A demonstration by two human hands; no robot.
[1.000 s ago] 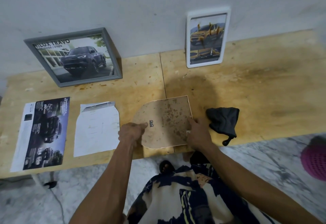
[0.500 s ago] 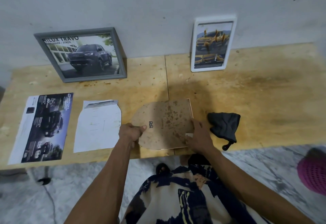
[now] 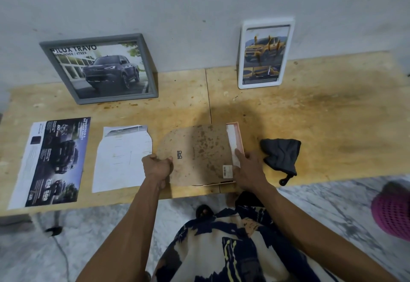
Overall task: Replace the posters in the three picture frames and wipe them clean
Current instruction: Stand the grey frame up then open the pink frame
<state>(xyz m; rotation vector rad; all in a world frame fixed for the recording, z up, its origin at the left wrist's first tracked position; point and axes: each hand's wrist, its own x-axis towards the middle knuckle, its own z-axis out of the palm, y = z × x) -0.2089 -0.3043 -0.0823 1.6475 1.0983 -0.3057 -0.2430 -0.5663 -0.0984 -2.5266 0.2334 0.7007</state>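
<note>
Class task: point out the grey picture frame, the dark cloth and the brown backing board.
grey picture frame [image 3: 117, 100]: head view, bottom rail.
dark cloth [image 3: 280, 154]: head view, middle of the fabric.
brown backing board [image 3: 199, 148]: head view, centre of the stained face.

Wall [image 3: 199, 4]: pale grey and plain, with a few small dark spots, mostly near the top right.
Bench [image 3: 332, 113]: long, made of light yellow-brown wood, pushed up against the wall. It has brown stains and a dark smudge on the right part. A thin line runs across it where two boards meet.
Floor [image 3: 321, 204]: grey and white, like marble, with wavy streaks.
Cable [image 3: 64, 257]: thin, lying on the floor at the lower left.
Light: soft, with a dim shadow in the middle of the bench.
</note>
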